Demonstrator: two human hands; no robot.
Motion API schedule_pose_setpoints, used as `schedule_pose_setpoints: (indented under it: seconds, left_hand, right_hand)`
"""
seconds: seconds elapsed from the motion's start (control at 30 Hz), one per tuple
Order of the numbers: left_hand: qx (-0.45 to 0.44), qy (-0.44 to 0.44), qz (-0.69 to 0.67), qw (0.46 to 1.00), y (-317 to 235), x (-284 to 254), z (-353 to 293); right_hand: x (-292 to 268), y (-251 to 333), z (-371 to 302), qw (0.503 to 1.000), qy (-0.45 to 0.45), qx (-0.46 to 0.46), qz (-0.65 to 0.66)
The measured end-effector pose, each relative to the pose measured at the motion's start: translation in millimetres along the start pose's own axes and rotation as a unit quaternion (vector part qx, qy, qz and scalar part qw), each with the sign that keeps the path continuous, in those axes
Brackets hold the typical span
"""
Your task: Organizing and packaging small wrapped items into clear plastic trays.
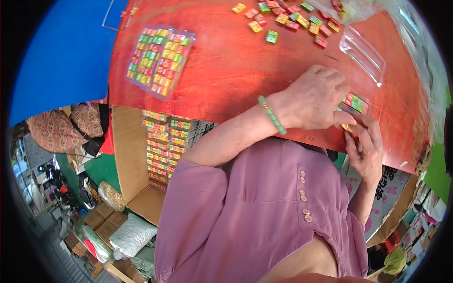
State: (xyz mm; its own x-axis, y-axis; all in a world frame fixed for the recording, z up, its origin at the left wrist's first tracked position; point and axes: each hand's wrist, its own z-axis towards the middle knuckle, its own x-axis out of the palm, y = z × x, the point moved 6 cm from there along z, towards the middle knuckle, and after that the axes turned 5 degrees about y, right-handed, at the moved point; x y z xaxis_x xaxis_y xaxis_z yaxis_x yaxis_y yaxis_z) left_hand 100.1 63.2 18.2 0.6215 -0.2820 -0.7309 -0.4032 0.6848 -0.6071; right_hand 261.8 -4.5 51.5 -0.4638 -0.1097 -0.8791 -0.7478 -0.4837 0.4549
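Observation:
My left hand [318,99], with a green bead bracelet [272,115] at its wrist, bends over a short row of small red and green boxes [355,102] near the table's front edge. Its fingers are curled, and their tips are mostly hidden. Close by, my right hand [365,144] pinches a small yellow box [346,127] between thumb and fingers. The left thumb comes close to that box; whether it touches cannot be told.
Loose small coloured boxes [292,21] lie scattered at the far side of the red table [226,61]. A clear plastic tray [363,54] rests at the right. Filled clear packs [158,61] lie at the left. Below stands an open carton [130,151] holding more packs.

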Motion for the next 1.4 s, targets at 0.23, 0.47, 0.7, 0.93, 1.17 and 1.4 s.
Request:
schedule_pose_setpoints:
  seconds: [0.23, 0.47, 0.7, 0.93, 1.17, 1.4]
  left_hand:
    - [0.046, -0.004, 0.031, 0.998, -10, -12, -1]
    - [-0.01, 0.006, 0.104, 0.994, -16, 5, 14]
    - [-0.035, -0.008, 0.133, 0.99, -15, 5, 0]
    - [-0.081, -0.023, 0.126, 0.988, -8, -24, -46]
    - [-0.183, -0.096, 0.077, 0.975, 1, -58, -109]
    - [-0.246, -0.168, 0.165, 0.94, 6, -75, -152]
  right_hand:
    - [-4, -28, 26, 1.0, 0.021, -0.018, -0.007]
    - [-9, -28, 29, 0.999, 0.026, -0.028, -0.018]
    - [1, -30, 40, 0.997, 0.078, -0.017, 0.003]
    - [30, 17, 71, 0.989, 0.099, -0.108, 0.015]
    - [67, 63, 106, 0.961, 0.138, -0.231, 0.065]
    - [86, 90, 127, 0.957, 0.106, -0.249, 0.108]
